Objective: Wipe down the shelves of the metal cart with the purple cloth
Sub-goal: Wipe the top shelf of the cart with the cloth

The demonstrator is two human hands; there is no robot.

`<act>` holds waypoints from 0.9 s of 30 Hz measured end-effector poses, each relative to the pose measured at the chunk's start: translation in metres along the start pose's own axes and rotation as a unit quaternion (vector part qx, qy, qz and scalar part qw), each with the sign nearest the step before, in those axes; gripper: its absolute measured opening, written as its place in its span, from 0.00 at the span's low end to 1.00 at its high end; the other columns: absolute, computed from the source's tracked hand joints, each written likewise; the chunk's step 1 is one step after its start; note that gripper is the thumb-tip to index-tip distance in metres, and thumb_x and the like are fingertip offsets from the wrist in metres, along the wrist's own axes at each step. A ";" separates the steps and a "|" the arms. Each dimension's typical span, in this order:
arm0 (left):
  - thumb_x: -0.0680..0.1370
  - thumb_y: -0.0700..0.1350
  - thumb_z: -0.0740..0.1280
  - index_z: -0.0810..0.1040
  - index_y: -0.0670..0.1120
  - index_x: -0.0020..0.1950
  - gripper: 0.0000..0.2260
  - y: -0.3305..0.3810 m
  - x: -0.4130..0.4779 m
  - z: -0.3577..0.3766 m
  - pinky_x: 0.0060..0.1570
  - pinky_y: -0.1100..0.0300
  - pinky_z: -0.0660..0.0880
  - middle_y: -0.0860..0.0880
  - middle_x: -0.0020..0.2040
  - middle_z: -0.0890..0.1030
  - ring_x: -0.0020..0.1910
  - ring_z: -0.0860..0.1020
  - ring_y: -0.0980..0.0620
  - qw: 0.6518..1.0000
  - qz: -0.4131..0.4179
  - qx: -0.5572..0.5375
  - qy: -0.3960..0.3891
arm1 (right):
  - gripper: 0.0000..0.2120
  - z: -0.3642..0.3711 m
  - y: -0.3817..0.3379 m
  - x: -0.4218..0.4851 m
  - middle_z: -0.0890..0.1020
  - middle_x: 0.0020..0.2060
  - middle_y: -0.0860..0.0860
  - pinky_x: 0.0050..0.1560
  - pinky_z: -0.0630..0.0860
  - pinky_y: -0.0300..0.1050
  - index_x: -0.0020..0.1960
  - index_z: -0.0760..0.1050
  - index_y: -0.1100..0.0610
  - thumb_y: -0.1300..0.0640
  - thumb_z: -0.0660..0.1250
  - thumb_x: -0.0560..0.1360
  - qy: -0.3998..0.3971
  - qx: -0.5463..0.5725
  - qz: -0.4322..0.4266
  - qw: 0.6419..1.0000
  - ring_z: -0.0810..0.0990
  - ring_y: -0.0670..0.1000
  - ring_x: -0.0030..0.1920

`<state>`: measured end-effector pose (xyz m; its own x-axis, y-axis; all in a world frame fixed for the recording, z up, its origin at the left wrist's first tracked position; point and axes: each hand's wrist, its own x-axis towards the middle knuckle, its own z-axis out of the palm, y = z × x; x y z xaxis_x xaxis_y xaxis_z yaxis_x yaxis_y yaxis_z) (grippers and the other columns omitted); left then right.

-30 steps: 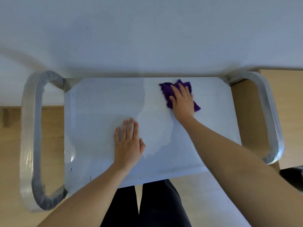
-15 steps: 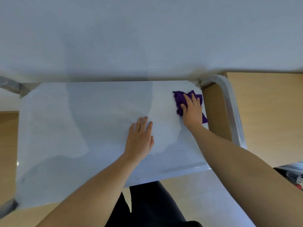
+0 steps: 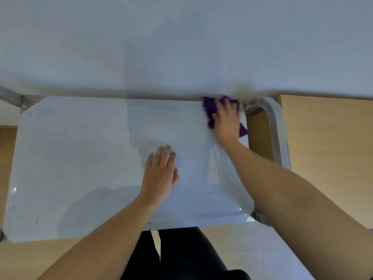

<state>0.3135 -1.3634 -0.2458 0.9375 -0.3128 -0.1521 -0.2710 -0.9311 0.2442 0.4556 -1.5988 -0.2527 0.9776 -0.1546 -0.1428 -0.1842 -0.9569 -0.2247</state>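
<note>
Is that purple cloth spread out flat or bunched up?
Bunched up: the purple cloth is a crumpled wad, uneven corners poking out around the right hand pressing it.

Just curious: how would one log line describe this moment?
right hand: presses purple cloth at far-right corner | left hand: flat on shelf

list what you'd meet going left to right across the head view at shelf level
bare left part of the shelf → left hand flat on the shelf → right hand pressing the purple cloth → metal handle tube → wooden panel
</note>
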 end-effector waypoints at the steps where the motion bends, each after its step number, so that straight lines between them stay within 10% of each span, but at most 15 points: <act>1: 0.75 0.46 0.65 0.72 0.40 0.66 0.21 0.000 0.000 0.000 0.67 0.41 0.65 0.41 0.72 0.68 0.71 0.66 0.40 1.000 0.003 -0.001 -0.001 | 0.23 -0.005 0.013 0.004 0.59 0.77 0.54 0.74 0.53 0.62 0.77 0.60 0.51 0.53 0.55 0.82 0.006 0.014 0.067 0.998 0.54 0.59 0.77; 4: 0.75 0.47 0.66 0.72 0.40 0.66 0.22 0.001 0.000 0.000 0.67 0.41 0.66 0.41 0.72 0.68 0.71 0.66 0.40 1.000 0.002 0.000 -0.005 | 0.23 -0.002 0.000 0.002 0.57 0.78 0.52 0.76 0.48 0.59 0.77 0.59 0.48 0.53 0.53 0.82 0.028 0.022 0.132 0.991 0.52 0.57 0.78; 11: 0.76 0.46 0.65 0.70 0.40 0.67 0.22 0.004 -0.001 -0.002 0.68 0.40 0.64 0.40 0.73 0.66 0.73 0.63 0.39 1.000 -0.016 0.015 -0.020 | 0.20 0.024 -0.065 -0.039 0.63 0.76 0.53 0.77 0.51 0.57 0.74 0.65 0.50 0.52 0.57 0.82 -0.044 0.025 -0.162 0.986 0.55 0.58 0.77; 17: 0.74 0.45 0.66 0.71 0.38 0.66 0.22 0.011 0.002 -0.004 0.65 0.40 0.67 0.38 0.71 0.68 0.71 0.65 0.37 0.999 -0.007 0.025 -0.031 | 0.23 -0.005 0.013 -0.018 0.56 0.78 0.52 0.76 0.47 0.58 0.77 0.56 0.47 0.52 0.52 0.83 -0.001 0.025 0.079 0.997 0.50 0.57 0.78; 27: 0.75 0.46 0.66 0.67 0.35 0.70 0.27 0.003 -0.007 -0.007 0.66 0.38 0.66 0.35 0.73 0.63 0.72 0.62 0.34 0.997 0.033 0.036 -0.061 | 0.22 -0.004 0.019 -0.080 0.54 0.78 0.51 0.77 0.48 0.58 0.77 0.55 0.46 0.53 0.51 0.84 -0.002 0.025 0.160 0.987 0.49 0.58 0.78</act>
<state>0.3080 -1.3625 -0.2375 0.8849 -0.3904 -0.2542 -0.3505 -0.9174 0.1886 0.3741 -1.6057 -0.2418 0.8682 -0.4458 -0.2177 -0.4881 -0.8462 -0.2139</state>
